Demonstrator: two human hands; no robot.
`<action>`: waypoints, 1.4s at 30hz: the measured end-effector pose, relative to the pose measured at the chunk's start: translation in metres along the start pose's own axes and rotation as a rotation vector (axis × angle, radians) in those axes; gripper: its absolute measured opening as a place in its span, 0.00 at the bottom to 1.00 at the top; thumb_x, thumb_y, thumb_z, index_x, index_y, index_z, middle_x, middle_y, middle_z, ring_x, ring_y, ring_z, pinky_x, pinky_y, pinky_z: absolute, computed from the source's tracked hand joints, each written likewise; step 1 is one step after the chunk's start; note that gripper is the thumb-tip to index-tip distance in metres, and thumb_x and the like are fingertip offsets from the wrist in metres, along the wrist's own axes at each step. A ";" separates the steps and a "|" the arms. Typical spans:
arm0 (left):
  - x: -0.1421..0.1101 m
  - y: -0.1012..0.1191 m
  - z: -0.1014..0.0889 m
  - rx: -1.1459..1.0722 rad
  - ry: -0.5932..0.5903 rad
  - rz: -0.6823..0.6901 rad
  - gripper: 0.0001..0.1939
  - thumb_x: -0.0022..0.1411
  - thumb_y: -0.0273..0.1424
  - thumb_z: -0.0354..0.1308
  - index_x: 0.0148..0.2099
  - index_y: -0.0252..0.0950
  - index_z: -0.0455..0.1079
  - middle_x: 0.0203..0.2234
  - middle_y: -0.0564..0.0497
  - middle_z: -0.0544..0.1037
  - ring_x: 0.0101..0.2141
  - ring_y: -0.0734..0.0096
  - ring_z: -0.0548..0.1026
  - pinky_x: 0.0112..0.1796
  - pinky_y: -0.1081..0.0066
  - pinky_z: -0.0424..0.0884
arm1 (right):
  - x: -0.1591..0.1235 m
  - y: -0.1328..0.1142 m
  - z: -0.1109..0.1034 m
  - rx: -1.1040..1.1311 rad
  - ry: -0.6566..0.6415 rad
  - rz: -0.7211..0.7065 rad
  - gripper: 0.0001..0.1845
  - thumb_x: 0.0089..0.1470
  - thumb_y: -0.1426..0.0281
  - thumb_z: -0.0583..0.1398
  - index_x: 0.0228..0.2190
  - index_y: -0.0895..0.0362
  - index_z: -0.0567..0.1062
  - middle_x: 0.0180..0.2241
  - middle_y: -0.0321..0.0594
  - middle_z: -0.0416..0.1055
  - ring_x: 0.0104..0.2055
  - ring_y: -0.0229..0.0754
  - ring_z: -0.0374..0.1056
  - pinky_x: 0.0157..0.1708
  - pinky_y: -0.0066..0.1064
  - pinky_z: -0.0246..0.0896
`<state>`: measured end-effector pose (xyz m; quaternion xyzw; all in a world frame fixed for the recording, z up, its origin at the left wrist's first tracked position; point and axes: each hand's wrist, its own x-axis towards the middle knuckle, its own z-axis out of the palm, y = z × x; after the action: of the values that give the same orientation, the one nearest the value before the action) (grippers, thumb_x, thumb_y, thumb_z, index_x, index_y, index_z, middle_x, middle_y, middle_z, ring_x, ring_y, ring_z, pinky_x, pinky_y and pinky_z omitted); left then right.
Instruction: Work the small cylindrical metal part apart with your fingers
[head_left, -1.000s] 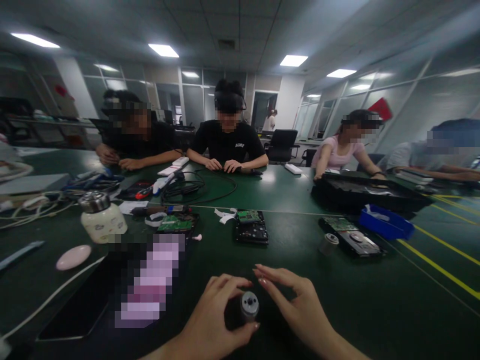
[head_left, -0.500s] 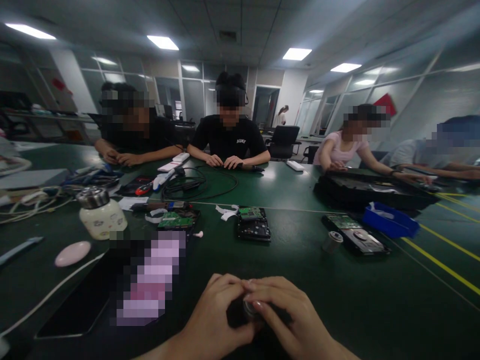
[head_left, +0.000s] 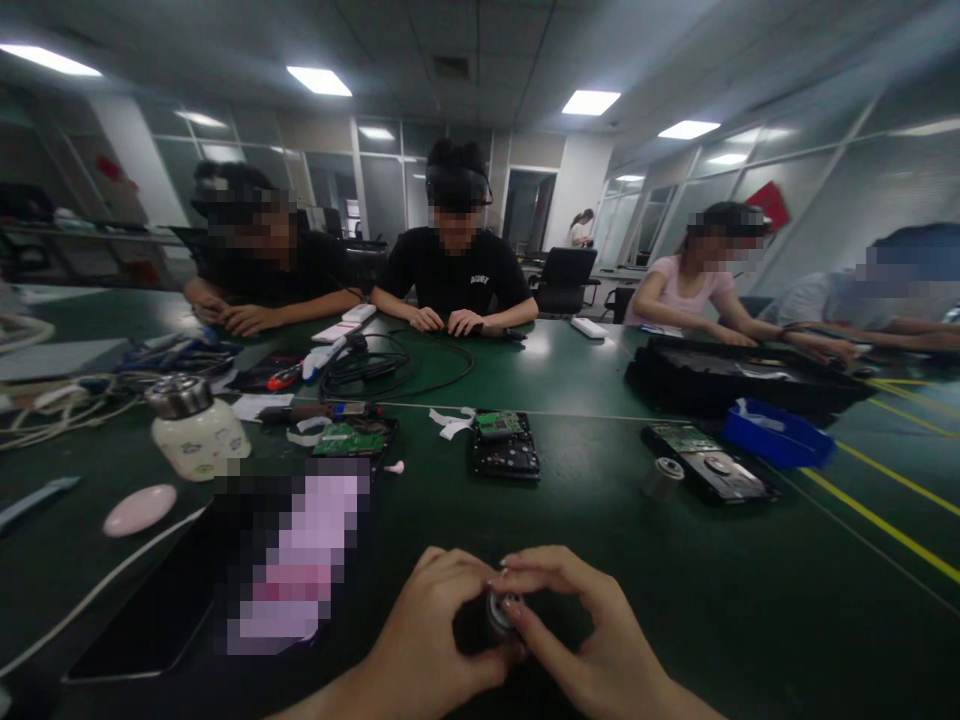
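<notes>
My left hand curls round a small dark cylinder with a silver metal top, held low at the near edge of the green table. My right hand meets it from the right, fingertips pinched on the silver top. Most of the cylinder's body is hidden between the two hands.
A phone lies to the left, with a pink oval case and a cream jar beyond. Two circuit-board drives, a small spool, a blue tray and cables sit farther out. Several people work across the table.
My right hand closed in from the right onto the cylinder's silver top, which was exposed a second ago. The view has tilted slightly.
</notes>
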<state>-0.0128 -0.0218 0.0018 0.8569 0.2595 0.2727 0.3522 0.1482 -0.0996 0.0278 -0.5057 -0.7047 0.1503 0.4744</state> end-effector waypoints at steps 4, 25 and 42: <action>0.001 0.002 0.000 0.025 -0.026 0.017 0.16 0.45 0.25 0.67 0.39 0.38 0.75 0.36 0.50 0.82 0.38 0.58 0.77 0.40 0.60 0.68 | 0.001 -0.002 -0.002 0.041 0.064 -0.063 0.09 0.52 0.76 0.59 0.37 0.55 0.73 0.33 0.41 0.74 0.37 0.42 0.73 0.37 0.33 0.69; 0.003 -0.003 0.001 0.096 -0.115 0.030 0.19 0.45 0.29 0.69 0.42 0.40 0.75 0.38 0.53 0.82 0.39 0.58 0.77 0.41 0.61 0.67 | 0.005 0.024 -0.007 0.035 0.239 0.049 0.02 0.57 0.70 0.60 0.33 0.54 0.73 0.34 0.42 0.77 0.39 0.45 0.74 0.42 0.38 0.67; 0.005 0.004 -0.004 0.104 -0.106 -0.008 0.18 0.47 0.34 0.68 0.43 0.38 0.77 0.39 0.49 0.82 0.42 0.56 0.76 0.44 0.61 0.69 | 0.008 0.072 -0.017 -0.366 0.048 0.222 0.06 0.52 0.75 0.63 0.33 0.54 0.75 0.33 0.34 0.77 0.38 0.42 0.73 0.42 0.36 0.64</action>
<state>-0.0111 -0.0194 0.0082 0.8862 0.2575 0.2119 0.3217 0.2033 -0.0657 -0.0094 -0.6616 -0.6485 0.0591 0.3718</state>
